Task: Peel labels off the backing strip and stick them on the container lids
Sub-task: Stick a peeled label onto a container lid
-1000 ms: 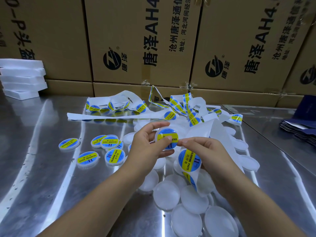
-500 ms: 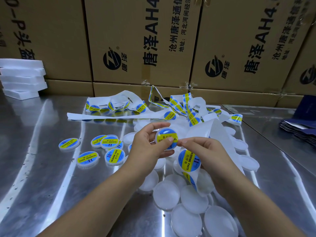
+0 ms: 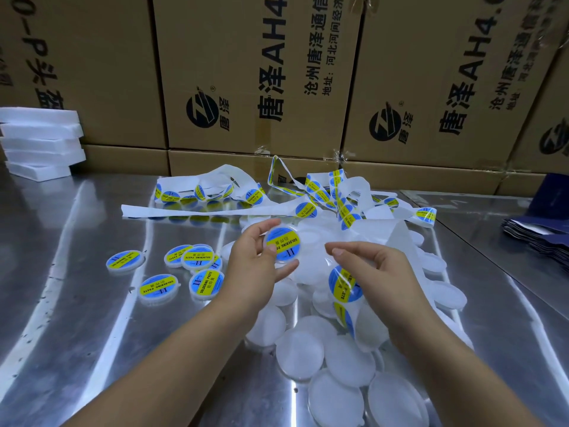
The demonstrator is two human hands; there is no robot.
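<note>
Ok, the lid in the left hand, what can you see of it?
The lid is a round disc of translucent whitish plastic. A round blue label with a yellow band reading SOLDERING PASTE covers most of its top. It is held above the table, labelled face toward the camera. The left hand grips it by the rim, thumb on the label's edge. The right hand, holding the backing strip, is apart from it.

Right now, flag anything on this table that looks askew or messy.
The backing strip lies in tangled loops at the back of the table, some labels still on it. Blank lids sit heaped, overlapping. Nothing looks damaged.
</note>
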